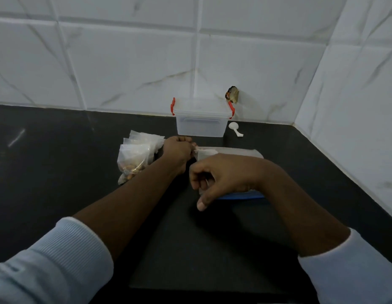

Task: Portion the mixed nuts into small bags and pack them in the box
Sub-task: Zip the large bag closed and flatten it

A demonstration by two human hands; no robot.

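countertop (pixel 59 172): dark, smooth, faintly glossy
wall tiles (pixel 129 62): white, marbled, glossy
box (pixel 200 126): translucent plastic, red clips
small bags (pixel 135 154): clear plastic film
scoop (pixel 234 128): white plastic
sleeves (pixel 65 255): ribbed cloth

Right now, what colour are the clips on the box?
Red; the clips on the box show best in head view.

L hand (pixel 178 153) + R hand (pixel 225 177), fingers curled, close together

The large bag (pixel 239 152) is mostly covered by the right hand (pixel 223 176); its contents cannot be determined, nor whether it is gripped there. The fingertips of the left hand (pixel 178 152) are masked by its knuckles at the pinched bag corner. At one o'clock of the box (pixel 200 122), a dark object (pixel 232 94) is too small to identify.
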